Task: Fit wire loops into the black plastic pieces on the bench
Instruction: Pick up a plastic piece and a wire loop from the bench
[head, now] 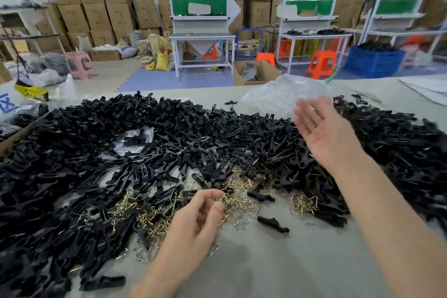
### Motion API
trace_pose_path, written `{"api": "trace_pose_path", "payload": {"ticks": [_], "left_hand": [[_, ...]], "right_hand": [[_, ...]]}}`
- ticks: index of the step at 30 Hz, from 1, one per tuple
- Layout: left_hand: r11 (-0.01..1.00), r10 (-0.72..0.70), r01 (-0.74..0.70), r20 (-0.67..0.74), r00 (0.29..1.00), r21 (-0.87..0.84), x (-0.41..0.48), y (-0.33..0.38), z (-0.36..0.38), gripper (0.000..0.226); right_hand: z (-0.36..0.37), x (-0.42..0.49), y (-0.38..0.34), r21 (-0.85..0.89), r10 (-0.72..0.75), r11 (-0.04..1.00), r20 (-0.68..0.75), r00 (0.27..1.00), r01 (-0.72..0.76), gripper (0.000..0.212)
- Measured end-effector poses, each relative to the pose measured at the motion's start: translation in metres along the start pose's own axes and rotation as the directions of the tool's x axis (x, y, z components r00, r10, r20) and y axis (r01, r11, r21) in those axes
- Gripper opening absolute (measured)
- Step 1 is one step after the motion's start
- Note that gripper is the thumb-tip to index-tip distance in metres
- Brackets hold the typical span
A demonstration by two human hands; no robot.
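While left hand (193, 220) hangs curled, right hand (323, 134) hovers; fingers straight.

2 hands (193, 220) (325, 133) & 1 pink stool (81, 64)

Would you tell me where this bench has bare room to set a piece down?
Bare grey bench top lies nearest you, below the brass-coloured wire loops. The heap of black plastic pieces crowds left, right and beyond.

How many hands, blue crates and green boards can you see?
Hands: 2
Blue crates: 1
Green boards: 3
Total: 6
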State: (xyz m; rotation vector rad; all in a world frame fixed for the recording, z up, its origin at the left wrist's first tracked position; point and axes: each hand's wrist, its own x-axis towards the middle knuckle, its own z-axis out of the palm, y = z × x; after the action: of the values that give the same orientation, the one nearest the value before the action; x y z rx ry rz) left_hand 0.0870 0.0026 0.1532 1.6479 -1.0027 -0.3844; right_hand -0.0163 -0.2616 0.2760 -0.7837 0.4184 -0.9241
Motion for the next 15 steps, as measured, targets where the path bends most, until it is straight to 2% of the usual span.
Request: {"api": "trace_pose_path", "payload": {"ticks": [1, 3, 4, 5, 6, 7, 9, 10, 12, 15], "left_hand": [[0.976, 0.045, -0.045, 0.008, 0.999, 0.213, 0.0, -0.004, 0.0, 0.031], [0.778, 0.112, -0.109, 0.034, 0.993, 0.619, 0.002, -0.011, 0.0, 0.05], [0.677, 0.11, -0.093, 0.025, 0.994, 0.73, 0.003, -0.014, -0.001, 0.063], [0.599, 0.104, -0.061, -0.001, 0.995, 0.799, 0.004, -0.015, -0.002, 0.071], [0.546, 0.099, -0.028, -0.031, 0.995, 0.837, 0.005, -0.017, -0.003, 0.074], [0.516, 0.089, 0.003, -0.058, 0.994, 0.857, 0.007, -0.018, -0.005, 0.074], [0.495, 0.075, 0.044, -0.094, 0.993, 0.868, 0.011, -0.02, -0.007, 0.069], [0.499, 0.078, 0.053, -0.106, 0.991, 0.865, 0.014, -0.02, -0.007, 0.066], [0.524, 0.089, 0.059, -0.124, 0.988, 0.85, 0.018, -0.019, -0.009, 0.057], [0.579, 0.119, 0.041, -0.134, 0.984, 0.814, 0.02, -0.02, -0.01, 0.04]], "right_hand": [[-0.002, -0.012, 0.013, -0.137, 0.004, 0.991, 0.036, 0.999, 0.001, 0.023], [-0.008, -0.041, 0.048, -0.414, -0.019, 0.907, 0.13, 0.991, 0.072, 0.019], [-0.012, -0.055, 0.067, -0.554, -0.047, 0.821, 0.181, 0.982, 0.141, 0.022], [-0.015, -0.068, 0.086, -0.68, -0.081, 0.696, 0.244, 0.966, 0.23, 0.025], [-0.018, -0.078, 0.103, -0.783, -0.11, 0.529, 0.32, 0.941, 0.328, 0.029], [-0.022, -0.083, 0.119, -0.857, -0.118, 0.312, 0.394, 0.912, 0.411, 0.034], [-0.027, -0.086, 0.141, -0.88, -0.025, -0.101, 0.469, 0.883, 0.465, 0.048], [-0.029, -0.085, 0.146, -0.861, 0.043, -0.234, 0.456, 0.889, 0.452, 0.053], [-0.031, -0.082, 0.151, -0.829, 0.113, -0.344, 0.429, 0.896, 0.441, 0.052], [-0.031, -0.081, 0.154, -0.805, 0.062, -0.354, 0.487, 0.871, 0.476, 0.042]]}}
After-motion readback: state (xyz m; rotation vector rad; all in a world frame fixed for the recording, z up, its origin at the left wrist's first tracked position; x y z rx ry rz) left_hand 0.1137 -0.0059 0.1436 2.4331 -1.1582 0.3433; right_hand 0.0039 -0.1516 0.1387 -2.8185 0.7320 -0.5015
